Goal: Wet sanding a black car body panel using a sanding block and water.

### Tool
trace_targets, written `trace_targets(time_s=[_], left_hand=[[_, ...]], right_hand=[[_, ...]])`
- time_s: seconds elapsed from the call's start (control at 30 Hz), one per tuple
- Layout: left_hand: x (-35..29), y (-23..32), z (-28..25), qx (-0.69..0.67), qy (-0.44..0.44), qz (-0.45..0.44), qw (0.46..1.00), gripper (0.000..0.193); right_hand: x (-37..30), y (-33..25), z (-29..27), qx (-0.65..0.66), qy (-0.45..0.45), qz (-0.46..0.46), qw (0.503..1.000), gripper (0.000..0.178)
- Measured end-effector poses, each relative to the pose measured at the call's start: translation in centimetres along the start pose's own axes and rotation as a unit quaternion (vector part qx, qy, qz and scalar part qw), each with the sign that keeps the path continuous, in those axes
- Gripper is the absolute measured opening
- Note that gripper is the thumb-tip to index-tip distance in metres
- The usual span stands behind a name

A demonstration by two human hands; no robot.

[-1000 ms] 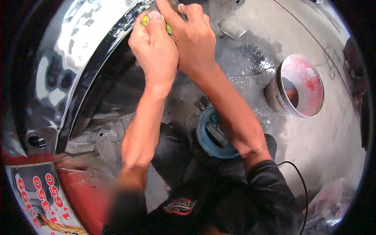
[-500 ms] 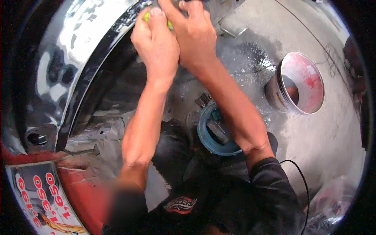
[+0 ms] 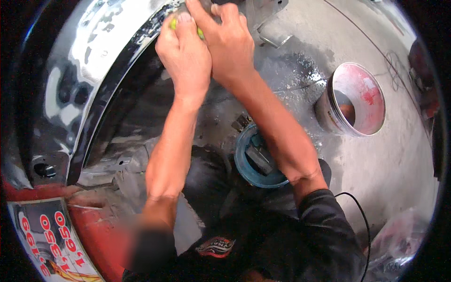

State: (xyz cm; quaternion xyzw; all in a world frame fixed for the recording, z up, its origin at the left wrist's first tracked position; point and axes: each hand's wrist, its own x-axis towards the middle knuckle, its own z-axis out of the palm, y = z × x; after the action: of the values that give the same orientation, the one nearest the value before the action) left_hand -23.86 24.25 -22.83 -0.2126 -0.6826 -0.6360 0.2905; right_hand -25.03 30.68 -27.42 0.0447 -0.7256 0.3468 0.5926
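— What has changed at the glossy black fender (image 3: 70,89)?

— Little: over the last second both hands have stayed pressed together at the fender's dark curved trim (image 3: 127,61). The left hand (image 3: 184,56) has its grip narrow on a small yellow-green object (image 3: 173,22), mostly hidden under the fingers; the right hand (image 3: 230,44) lies against it, and whether it holds anything cannot be told.

— And the surroundings?

— Rough grey concrete floor (image 3: 329,37), a paint-stained round can (image 3: 351,99) with a pinkish inside, and a blue round tub (image 3: 256,157) near the knees.
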Motion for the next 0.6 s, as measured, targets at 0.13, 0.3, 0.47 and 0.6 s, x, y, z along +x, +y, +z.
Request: trace_targets(time_s=[0.13,0.3,0.47,0.6], left_hand=[[1.4,-0.2,-0.3,0.028,-0.003,0.022,0.999,0.026],[0.1,-1.2,-0.3,0.028,0.033,0.043,0.998,0.026],[1.1,-0.6,-0.3,0.061,-0.006,0.059,0.996,0.026],[-0.9,-0.5,-1.5,0.051,-0.013,0.018,0.998,0.027]], right_hand=[[1.0,-0.4,0.1,-0.008,-0.043,0.005,0.999,0.05],[0.4,0.2,0.2,-0.005,-0.015,-0.021,1.0,0.053],[1.3,-0.1,-0.1,0.025,-0.008,0.01,1.0,0.054],[-0.8,-0.8,-1.2,-0.01,-0.065,0.002,0.998,0.056]])
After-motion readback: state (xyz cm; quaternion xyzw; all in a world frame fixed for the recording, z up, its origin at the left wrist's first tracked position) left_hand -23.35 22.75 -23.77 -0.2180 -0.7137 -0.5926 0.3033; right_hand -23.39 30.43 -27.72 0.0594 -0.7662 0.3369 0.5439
